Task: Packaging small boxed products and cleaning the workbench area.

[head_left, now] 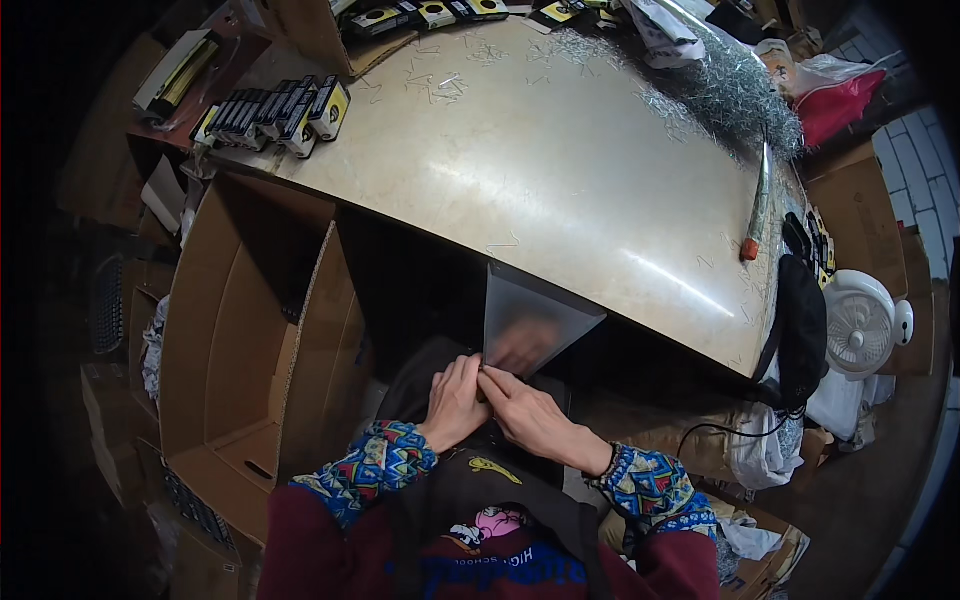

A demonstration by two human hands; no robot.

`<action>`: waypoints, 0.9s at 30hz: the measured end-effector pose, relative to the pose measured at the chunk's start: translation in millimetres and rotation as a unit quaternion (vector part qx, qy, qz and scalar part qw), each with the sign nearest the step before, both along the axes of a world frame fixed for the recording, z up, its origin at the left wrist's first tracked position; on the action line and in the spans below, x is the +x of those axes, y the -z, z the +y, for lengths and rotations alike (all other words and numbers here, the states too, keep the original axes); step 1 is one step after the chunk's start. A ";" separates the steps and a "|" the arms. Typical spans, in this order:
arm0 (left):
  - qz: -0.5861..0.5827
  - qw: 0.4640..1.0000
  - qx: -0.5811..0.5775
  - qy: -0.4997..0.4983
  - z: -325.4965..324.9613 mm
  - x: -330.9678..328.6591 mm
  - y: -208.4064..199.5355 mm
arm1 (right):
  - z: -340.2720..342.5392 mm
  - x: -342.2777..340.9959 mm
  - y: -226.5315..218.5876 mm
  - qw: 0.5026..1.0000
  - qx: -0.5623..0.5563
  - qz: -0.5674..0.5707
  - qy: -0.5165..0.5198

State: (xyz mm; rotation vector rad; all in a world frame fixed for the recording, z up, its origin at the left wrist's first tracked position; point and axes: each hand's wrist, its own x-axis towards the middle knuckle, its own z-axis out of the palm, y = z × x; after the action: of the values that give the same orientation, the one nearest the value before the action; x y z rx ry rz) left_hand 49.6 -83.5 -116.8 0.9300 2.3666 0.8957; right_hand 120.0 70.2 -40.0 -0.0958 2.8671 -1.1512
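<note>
My left hand [455, 402] and my right hand [535, 415] meet just below the table's front edge, fingers bent in and touching each other. Whatever they grip is hidden by the fingers; only a dark bit shows between them. Right above them, a grey metal triangular chute [508, 298] hangs from the edge, its narrow end reaching down to my fingertips. The sheet mirrors part of a hand. One thin bent wire piece [504, 243] lies on the tabletop [480, 180] by the top of the chute.
A big heap of thin shiny metal pieces [735, 95] covers the table's far right. Small black-and-yellow boxes [328, 108] stand in rows at the left. An orange-ended tool [750, 248] lies at the right edge. A tall open carton [225, 330] is left of me; a white fan [858, 325] stands right.
</note>
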 end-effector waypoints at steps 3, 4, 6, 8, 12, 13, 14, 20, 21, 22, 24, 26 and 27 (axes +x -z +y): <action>-0.026 0.999 0.033 -0.009 -14.2 -8.1 -16.0 | 13.4 2.5 -2.7 0.993 -0.109 0.024 0.024; -0.047 0.997 0.056 -0.019 -22.6 -10.3 -18.7 | 18.4 -0.5 -3.6 0.986 -0.147 0.068 0.042; -0.059 0.994 0.079 -0.051 -27.4 -9.2 -23.5 | 25.5 -2.9 -9.6 0.985 -0.141 0.039 0.090; -0.200 0.936 0.240 -0.159 -17.1 -7.2 -30.4 | 24.8 -10.3 -21.9 0.972 -0.208 0.022 0.107; -0.230 0.934 0.254 -0.101 4.0 -24.1 -53.7 | 25.5 -15.1 -33.7 0.961 -0.252 0.025 0.115; -0.215 0.936 0.258 -0.107 8.7 -27.1 -62.6 | 29.3 -17.9 -36.4 0.962 -0.237 0.036 0.129; -0.213 0.935 0.261 -0.107 13.6 -31.3 -67.7 | 32.4 -21.0 -40.6 0.964 -0.221 0.046 0.142; 0.001 0.963 0.248 -0.100 33.8 -31.7 -80.0 | 33.6 -30.1 -58.5 0.970 -0.122 0.137 0.161; 0.032 0.968 0.238 -0.072 34.8 -29.6 -76.0 | 29.2 -36.0 -58.9 0.965 -0.067 0.190 0.166; 0.062 0.971 0.229 -0.042 37.4 -29.3 -76.3 | 23.8 -41.3 -59.9 0.955 -0.010 0.241 0.172; 0.085 0.972 0.218 -0.019 42.2 -27.5 -80.2 | 19.9 -38.6 -45.8 0.948 -0.007 0.236 0.212; 0.057 0.976 0.201 -0.070 43.4 -32.4 -88.3 | 21.9 -36.9 -39.1 0.914 -0.074 0.273 0.290; 0.052 0.975 0.201 -0.079 41.9 -36.2 -88.2 | 26.9 -30.0 -36.1 0.914 -0.080 0.282 0.279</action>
State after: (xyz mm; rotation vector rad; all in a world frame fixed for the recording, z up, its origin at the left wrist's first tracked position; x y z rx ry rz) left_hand 13.4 -41.6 -28.6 0.9648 2.4191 1.4620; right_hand 90.0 97.1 -3.9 0.5033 3.4158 -1.6935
